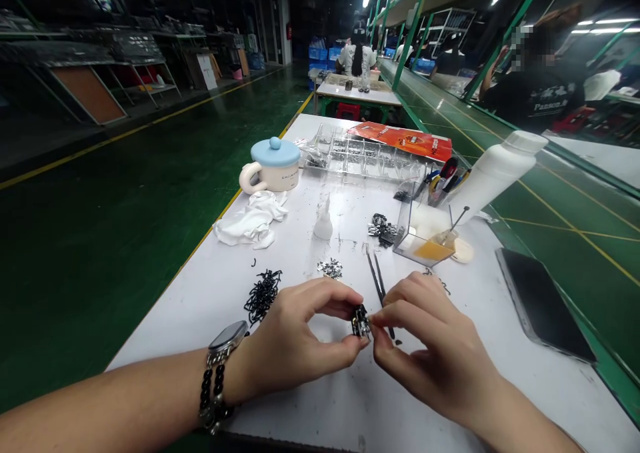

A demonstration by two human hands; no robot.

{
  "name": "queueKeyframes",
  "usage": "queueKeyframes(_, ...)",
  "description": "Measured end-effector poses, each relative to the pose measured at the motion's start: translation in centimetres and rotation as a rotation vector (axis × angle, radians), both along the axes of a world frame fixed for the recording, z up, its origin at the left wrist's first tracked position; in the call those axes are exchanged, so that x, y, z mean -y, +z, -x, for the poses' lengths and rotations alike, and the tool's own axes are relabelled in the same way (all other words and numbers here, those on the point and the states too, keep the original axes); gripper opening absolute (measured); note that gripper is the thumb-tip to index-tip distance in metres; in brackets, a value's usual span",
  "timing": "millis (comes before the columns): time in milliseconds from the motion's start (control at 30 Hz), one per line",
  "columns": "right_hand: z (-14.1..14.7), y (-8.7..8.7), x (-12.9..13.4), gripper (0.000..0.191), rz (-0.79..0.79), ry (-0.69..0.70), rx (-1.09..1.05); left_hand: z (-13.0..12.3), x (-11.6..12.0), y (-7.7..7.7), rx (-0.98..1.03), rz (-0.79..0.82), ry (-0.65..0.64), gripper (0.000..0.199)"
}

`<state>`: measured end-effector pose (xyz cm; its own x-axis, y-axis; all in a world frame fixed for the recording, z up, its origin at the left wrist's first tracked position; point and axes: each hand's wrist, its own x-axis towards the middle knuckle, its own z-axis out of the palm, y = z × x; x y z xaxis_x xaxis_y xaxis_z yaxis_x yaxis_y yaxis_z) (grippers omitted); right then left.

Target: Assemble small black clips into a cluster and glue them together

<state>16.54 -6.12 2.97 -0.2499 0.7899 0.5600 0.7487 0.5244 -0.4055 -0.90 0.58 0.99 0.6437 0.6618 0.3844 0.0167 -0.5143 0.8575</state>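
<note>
Between thumb and fingers, my left hand (305, 333) grips a small black and silver part (360, 321) over the white table. My right hand (430, 346) is closed in a pinch at the part's right side; whatever sits in its fingertips is too small to make out. A pair of tweezers (376, 276) lies just beyond the hands. Left of my left hand is a pile of black curved pieces (263, 294). Ahead of it lies a heap of small silver pieces (330, 268). Farther off to the right rests a cluster of black and silver parts (383, 229).
A lidded mug (276, 173), white cloth (253, 219) and small white bottle (324, 223) stand left and centre. Behind is a clear compartment tray (350, 156). At right are a clear box (425, 239), white bottle (495, 173) and phone (543, 303). People sit beyond.
</note>
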Motion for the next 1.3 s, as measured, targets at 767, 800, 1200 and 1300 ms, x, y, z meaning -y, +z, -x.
queueKeyframes(767,-1.1,0.6,-0.4,0.012,0.413,0.035,-0.304,0.0,-0.4,-0.6,0.018,0.284,-0.116,0.033)
queueKeyframes(800,-1.3,0.5,-0.5,0.012,0.462,0.052,-0.346,0.0,-0.4,-0.6,0.028,0.295,-0.116,0.034)
queueKeyframes(1200,-1.7,-1.1,-1.7,0.005,0.768,0.191,-0.803,-0.1,-0.3,-0.1,0.096,0.326,-0.075,0.032)
queueKeyframes(1300,-1.3,-1.6,-1.8,0.004,0.828,0.218,-1.007,-0.1,-0.3,0.1,0.134,0.311,-0.070,0.030)
